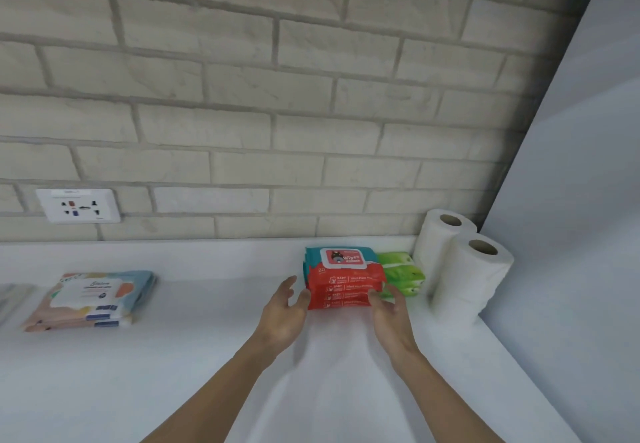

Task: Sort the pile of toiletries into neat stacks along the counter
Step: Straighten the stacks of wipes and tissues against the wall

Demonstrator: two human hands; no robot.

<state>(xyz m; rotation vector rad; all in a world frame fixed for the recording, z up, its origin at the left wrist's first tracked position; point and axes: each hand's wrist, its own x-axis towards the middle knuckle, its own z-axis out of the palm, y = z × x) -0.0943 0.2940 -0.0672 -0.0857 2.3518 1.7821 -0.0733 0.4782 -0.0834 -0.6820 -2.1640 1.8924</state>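
Note:
A stack of red and teal baby wipes packs (343, 278) stands on the white counter (214, 356) near the back right. My left hand (284, 314) is at the stack's left front corner, fingers spread, thumb touching the packs. My right hand (389, 311) touches the stack's right front corner with its fingers apart. Neither hand clearly grips the packs. Green wipes packs (403, 274) are stacked right beside the red ones. Two white paper rolls (465, 269) stand upright in the corner. Pastel wipes packs (91, 299) lie stacked at the left.
A brick wall runs behind the counter, with a white power socket (79, 206) at the left. A plain white side wall (581, 200) closes the right end. Another blurred pack (10, 299) shows at the far left edge.

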